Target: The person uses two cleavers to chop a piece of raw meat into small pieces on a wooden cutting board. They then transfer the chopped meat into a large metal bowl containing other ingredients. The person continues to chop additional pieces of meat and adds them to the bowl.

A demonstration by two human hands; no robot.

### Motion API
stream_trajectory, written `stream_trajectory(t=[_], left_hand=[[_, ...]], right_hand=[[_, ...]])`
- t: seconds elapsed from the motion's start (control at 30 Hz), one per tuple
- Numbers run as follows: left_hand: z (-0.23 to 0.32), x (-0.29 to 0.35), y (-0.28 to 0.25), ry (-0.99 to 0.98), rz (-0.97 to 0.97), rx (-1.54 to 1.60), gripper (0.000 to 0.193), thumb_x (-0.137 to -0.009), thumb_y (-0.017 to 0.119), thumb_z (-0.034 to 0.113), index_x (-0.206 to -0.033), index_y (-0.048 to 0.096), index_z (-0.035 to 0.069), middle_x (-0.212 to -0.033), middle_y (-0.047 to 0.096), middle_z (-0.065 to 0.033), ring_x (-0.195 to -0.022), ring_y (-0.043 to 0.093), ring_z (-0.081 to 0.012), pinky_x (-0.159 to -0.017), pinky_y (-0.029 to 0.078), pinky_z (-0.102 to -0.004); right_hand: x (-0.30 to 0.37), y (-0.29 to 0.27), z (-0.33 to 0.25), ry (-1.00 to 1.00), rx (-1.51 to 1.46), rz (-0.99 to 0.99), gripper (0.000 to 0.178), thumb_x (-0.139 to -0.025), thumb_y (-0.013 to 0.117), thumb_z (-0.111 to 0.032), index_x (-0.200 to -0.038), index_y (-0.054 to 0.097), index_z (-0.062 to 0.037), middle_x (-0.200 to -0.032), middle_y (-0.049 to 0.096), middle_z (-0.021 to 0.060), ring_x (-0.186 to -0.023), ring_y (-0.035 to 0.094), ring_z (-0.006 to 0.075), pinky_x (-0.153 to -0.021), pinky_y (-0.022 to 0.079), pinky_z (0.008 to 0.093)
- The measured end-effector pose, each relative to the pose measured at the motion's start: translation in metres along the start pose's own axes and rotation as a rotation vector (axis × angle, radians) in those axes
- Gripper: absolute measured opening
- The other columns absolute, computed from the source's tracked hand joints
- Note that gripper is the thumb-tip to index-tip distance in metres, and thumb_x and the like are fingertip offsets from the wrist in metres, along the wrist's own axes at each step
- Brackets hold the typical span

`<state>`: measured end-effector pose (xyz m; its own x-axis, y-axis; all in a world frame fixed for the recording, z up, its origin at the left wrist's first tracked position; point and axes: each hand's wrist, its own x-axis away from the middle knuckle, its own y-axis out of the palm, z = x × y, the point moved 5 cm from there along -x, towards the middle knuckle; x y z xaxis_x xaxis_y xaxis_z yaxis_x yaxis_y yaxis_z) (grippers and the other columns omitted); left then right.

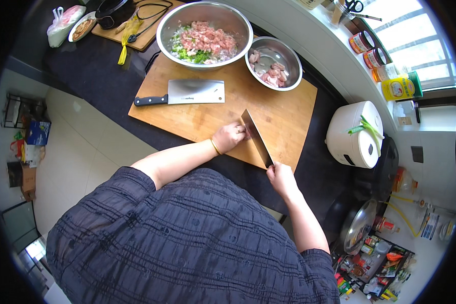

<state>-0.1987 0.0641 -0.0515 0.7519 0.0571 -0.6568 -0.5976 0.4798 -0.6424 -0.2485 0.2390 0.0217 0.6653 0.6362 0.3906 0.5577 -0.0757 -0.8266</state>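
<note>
My right hand is closed around the handle of a cleaver, its blade on edge over the wooden cutting board. Close against the blade's left side, my left hand has its fingers curled down on a small pink piece of meat, mostly hidden by the fingers. A second cleaver with a black handle lies flat on the board, further off to the left. At the far edge stand a large steel bowl with minced meat and chopped greens, and a smaller steel bowl holding chunks of raw meat.
On the right is a white rice cooker with green onion pieces on its lid. Jars line the windowsill. Far left, another board carries a black pot and cable, beside a plate and a plastic bag.
</note>
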Motion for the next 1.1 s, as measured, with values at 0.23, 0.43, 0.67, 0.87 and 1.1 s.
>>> stream_trajectory(t=[0.23,0.43,0.67,0.87,1.1], left_hand=[[-0.003,0.001,0.005,-0.011,-0.021,0.022,0.007,-0.073,0.060,0.017,-0.071,0.063,0.011,-0.085,0.061,-0.0011,-0.073,0.056,-0.0171,-0.061,0.049,-0.0262],[-0.003,-0.001,0.000,-0.035,-0.039,0.012,0.006,-0.068,0.065,0.012,-0.073,0.062,0.011,-0.081,0.060,0.0007,-0.071,0.056,-0.0170,-0.062,0.049,-0.0276],[-0.004,0.000,0.004,-0.044,-0.020,0.066,0.009,-0.072,0.062,0.017,-0.067,0.062,0.010,-0.084,0.061,-0.0001,-0.070,0.056,-0.0160,-0.059,0.049,-0.0261],[-0.003,-0.003,-0.003,-0.062,-0.051,0.017,0.005,-0.068,0.063,0.015,-0.069,0.061,0.010,-0.081,0.060,0.0005,-0.070,0.056,-0.0165,-0.060,0.049,-0.0268],[-0.003,-0.002,0.002,-0.059,-0.040,0.058,0.008,-0.064,0.066,0.013,-0.071,0.062,0.011,-0.075,0.058,0.0001,-0.070,0.055,-0.0179,-0.062,0.048,-0.0282]], right_hand=[[-0.026,0.008,-0.009,-0.096,0.041,0.051,0.016,-0.078,0.049,-0.011,-0.079,0.055,0.0039,-0.067,0.057,0.0271,-0.067,0.058,0.0403,-0.062,0.046,0.0467],[-0.052,0.014,-0.028,-0.104,0.034,0.108,0.016,-0.078,0.051,-0.012,-0.080,0.052,0.0034,-0.065,0.056,0.0270,-0.065,0.058,0.0412,-0.062,0.046,0.0476],[-0.008,0.010,0.005,-0.097,0.017,0.030,0.015,-0.077,0.052,-0.012,-0.080,0.051,0.0029,-0.066,0.056,0.0274,-0.066,0.057,0.0414,-0.063,0.046,0.0477],[-0.054,0.025,-0.018,-0.116,-0.001,0.065,0.014,-0.077,0.052,-0.012,-0.081,0.052,0.0023,-0.066,0.056,0.0267,-0.068,0.058,0.0411,-0.063,0.046,0.0473],[-0.013,0.015,0.004,-0.066,-0.001,0.021,0.016,-0.078,0.052,-0.013,-0.080,0.052,0.0030,-0.068,0.057,0.0274,-0.068,0.058,0.0411,-0.064,0.047,0.0470]])
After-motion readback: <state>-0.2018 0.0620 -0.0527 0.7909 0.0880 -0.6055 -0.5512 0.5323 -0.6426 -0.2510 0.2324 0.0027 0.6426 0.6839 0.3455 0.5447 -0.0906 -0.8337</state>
